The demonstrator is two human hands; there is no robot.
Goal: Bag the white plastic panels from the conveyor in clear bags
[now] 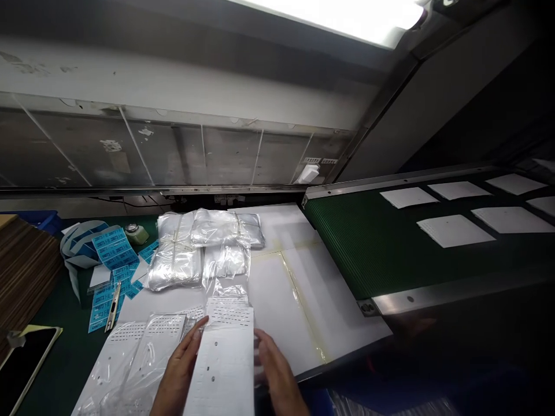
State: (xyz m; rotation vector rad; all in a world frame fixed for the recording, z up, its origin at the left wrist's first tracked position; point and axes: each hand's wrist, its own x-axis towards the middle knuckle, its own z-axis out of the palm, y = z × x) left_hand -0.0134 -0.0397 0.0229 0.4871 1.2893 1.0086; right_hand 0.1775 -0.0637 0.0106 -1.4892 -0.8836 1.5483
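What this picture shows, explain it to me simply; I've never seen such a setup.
There is no machine arm here, only a person's bare left hand and right hand. The one picture comes from a camera worn on that person's head, looking forward and down.

Between the hands is a white slotted stack, which they seem to steady; how firmly doesn't show. It lies over a white work surface. Just beyond are clear plastic bags in bundles. To the left lie bagged white pieces, blue labels and a cutter knife. On the right, a green conveyor belt carries flat white pieces.
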